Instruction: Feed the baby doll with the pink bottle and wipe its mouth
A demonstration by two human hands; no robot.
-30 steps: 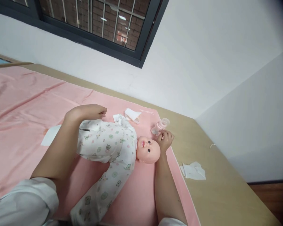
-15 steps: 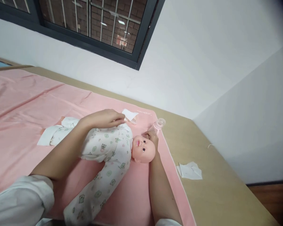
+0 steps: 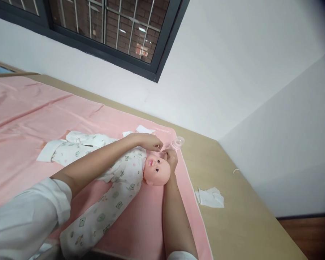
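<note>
A baby doll in a white printed onesie lies on its back on a pink mat, head toward the right. My right hand is cupped against the top of the doll's head. My left hand reaches across the doll's chest, its bent fingertips almost touching my right hand just above the face. Whether the left fingers pinch anything is too small to tell. A small pink bottle with a clear cap lies just beyond both hands at the mat's edge.
A crumpled white tissue lies on the tan tabletop right of the mat. A folded white cloth sits behind the doll, and a white pad lies by its feet. White walls and a dark window frame stand close behind.
My left hand has slid from the doll's legs along its body up to the head. My right hand has left the bottle and settled on the doll's head. The doll now lies straighter.
</note>
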